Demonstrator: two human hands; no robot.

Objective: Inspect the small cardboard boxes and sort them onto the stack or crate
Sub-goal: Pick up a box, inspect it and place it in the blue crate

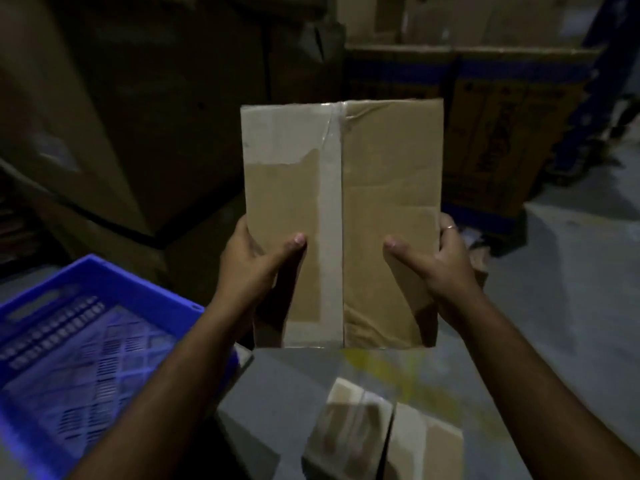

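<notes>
Cardboard box (363, 188), small, flat and rectangular, is held up at the centre of the view in both hands, above a grey floor (571, 306). Going from the left: a blue plastic crate (114, 289) sits at the lower left, its walls pierced with rows of slots and its base a lattice of diamond openings; a handle cut-out shows in the far wall. Nothing can be seen inside it, though the left forearm covers part of it. Behind the crate rise large, dim cardboard cartons (86, 133) with plain brown faces.

The left hand (256, 261) grips the box's left edge, thumb pressed flat on the front face and the fingers hidden behind. The box's surface is matte brown cardboard, creased and dented on the right half, with a strip of pale tape (330, 220) running lengthwise down the middle and a paler patch across the upper left corner. The tape is wrinkled and glossy near the top edge. The right hand (446, 265) holds the right edge the same way, thumb on the front, fingers wrapped behind; a thin ring (450, 227) sits on one finger.

Below the box, two more small cardboard boxes (384, 441) lie side by side on the floor, blurred, with tape across their tops. At the upper right stand printed cartons (491, 140) with blue bands, their lettering unreadable.
</notes>
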